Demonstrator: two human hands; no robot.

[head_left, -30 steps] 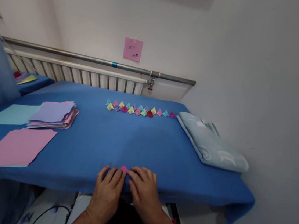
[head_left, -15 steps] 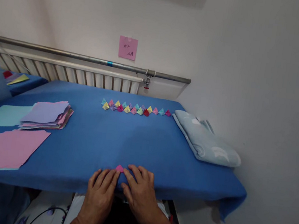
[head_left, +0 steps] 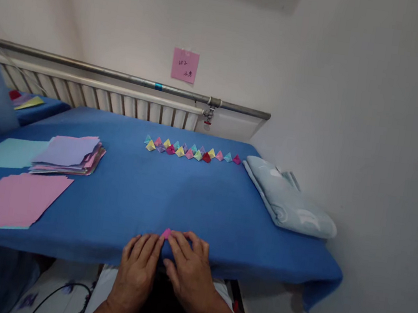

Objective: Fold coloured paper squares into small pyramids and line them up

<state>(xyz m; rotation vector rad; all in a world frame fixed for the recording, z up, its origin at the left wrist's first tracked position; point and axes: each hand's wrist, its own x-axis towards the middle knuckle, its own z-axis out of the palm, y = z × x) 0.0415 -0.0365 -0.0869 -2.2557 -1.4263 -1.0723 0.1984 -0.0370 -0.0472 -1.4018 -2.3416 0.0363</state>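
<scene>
A small folded piece of bright pink paper [head_left: 166,233] lies at the front edge of the blue-covered table [head_left: 125,196]. My left hand [head_left: 138,266] presses on its left side, the fingers close together and curled over the table edge. From the right, my right hand [head_left: 190,268] has its fingertips on the same piece, covering much of it. Both hands are closed about the paper, and the thumb of the left one is hidden. Farther back stand two rows of small folded paper pieces [head_left: 180,151] in yellow, pink, red, blue and green.
To the left lie a stack of coloured paper [head_left: 65,151], light blue sheets [head_left: 3,152] and pink sheets [head_left: 14,201]. A folded pale blue blanket [head_left: 288,199] rests at the right. Behind the table are a radiator [head_left: 123,104], a metal pipe [head_left: 107,74] and a pink note [head_left: 185,65] on the wall.
My right fingers have moved left over the pink paper, so less of it shows. The view has shifted and tilted slightly.
</scene>
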